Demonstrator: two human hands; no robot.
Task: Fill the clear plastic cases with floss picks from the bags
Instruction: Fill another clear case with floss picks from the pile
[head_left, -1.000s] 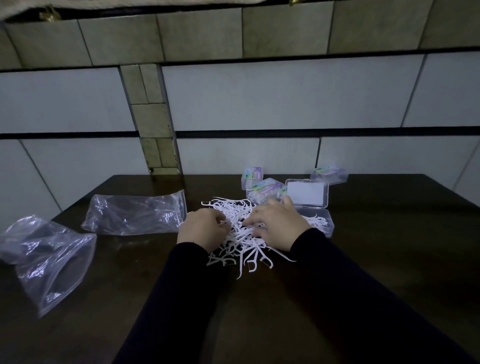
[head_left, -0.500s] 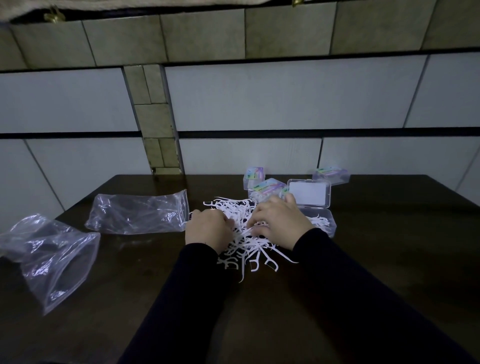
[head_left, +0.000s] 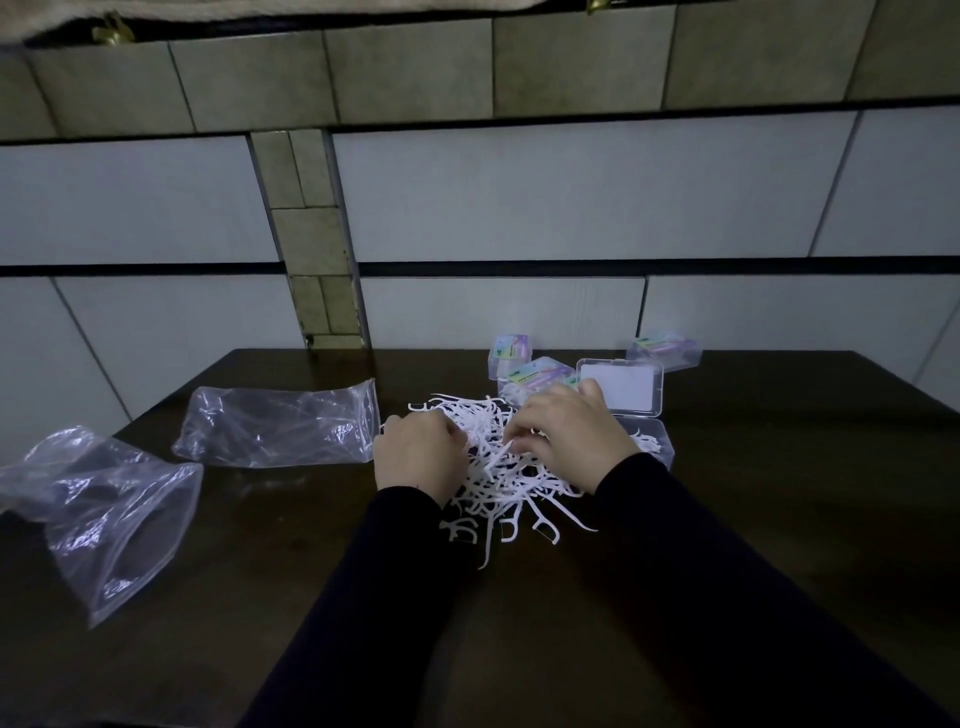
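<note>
On the dark table (head_left: 779, 493), floss picks (head_left: 498, 483) lie between both hands' grip.

Plain indoor workspace, dark wooden table (head_left: 779, 493) against a tiled wall (head_left: 519, 197), dim light

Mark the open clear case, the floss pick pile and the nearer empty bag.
open clear case (head_left: 655, 448), head view, front right wall of the base.
floss pick pile (head_left: 511, 493), head view, middle of the heap.
nearer empty bag (head_left: 119, 525), head view, its crumpled side.
</note>
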